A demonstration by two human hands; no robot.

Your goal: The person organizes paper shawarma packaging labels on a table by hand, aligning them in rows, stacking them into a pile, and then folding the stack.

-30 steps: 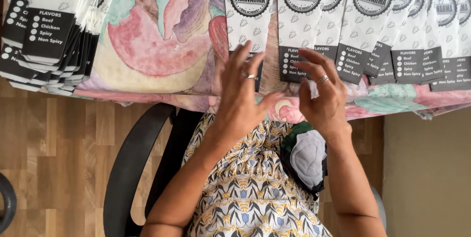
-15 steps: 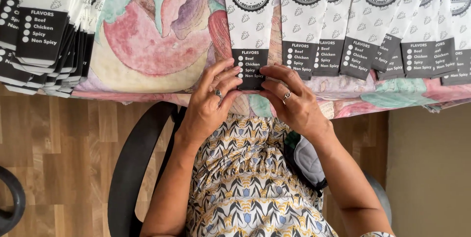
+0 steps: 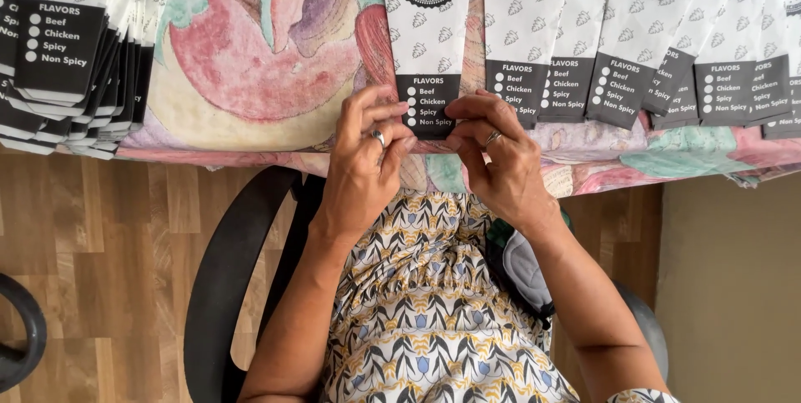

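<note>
both hands at near edge of patterned tablecloth [image 3: 250,78], working one paper sleeve [image 3: 427,27], white with a black lower panel. left hand [image 3: 363,161] pinching sleeve's bottom left corner, thumb and fingers closed on the paper, ring on one finger. right hand [image 3: 499,157] pinching bottom right corner the same way, fingertips curled onto the black panel, also ringed. sleeve lying flat on the cloth, long axis running away from the body, lower end just at the cloth's near edge, caught between the two grips; probably held at both corners to keep it square and flat. row of matching sleeves [image 3: 667,44] overlapped on the cloth right of held sleeve, touching it. fanned stack of sleeves [image 3: 67,61] well left of it, on cloth's left end. black chair arm [image 3: 225,286] below cloth edge, over wooden floor [image 3: 92,236].
</note>
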